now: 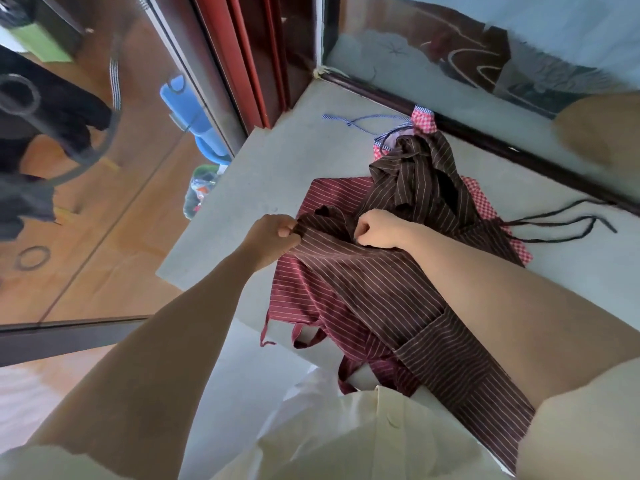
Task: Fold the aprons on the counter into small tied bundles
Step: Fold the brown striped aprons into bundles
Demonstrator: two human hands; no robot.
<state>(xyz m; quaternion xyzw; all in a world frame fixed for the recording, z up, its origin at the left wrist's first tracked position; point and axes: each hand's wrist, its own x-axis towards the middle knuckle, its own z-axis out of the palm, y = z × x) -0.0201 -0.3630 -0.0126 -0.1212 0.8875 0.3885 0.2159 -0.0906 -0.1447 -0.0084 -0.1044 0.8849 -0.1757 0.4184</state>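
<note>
Both hands, left [273,237] and right [375,230], pinch the brown apron's [374,282] top edge, over a red apron [332,194] on the worktop [263,174].

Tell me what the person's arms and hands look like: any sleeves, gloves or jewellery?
Both arms are bare from the short sleeves down. The left sleeve and right sleeve are pale cream, matching the shirt front. The left hand and right hand show no gloves, rings or watch.

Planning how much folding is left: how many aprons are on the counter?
3: brown striped apron on top, red striped apron beneath it, red checked apron at the back. More may lie hidden underneath.
</note>
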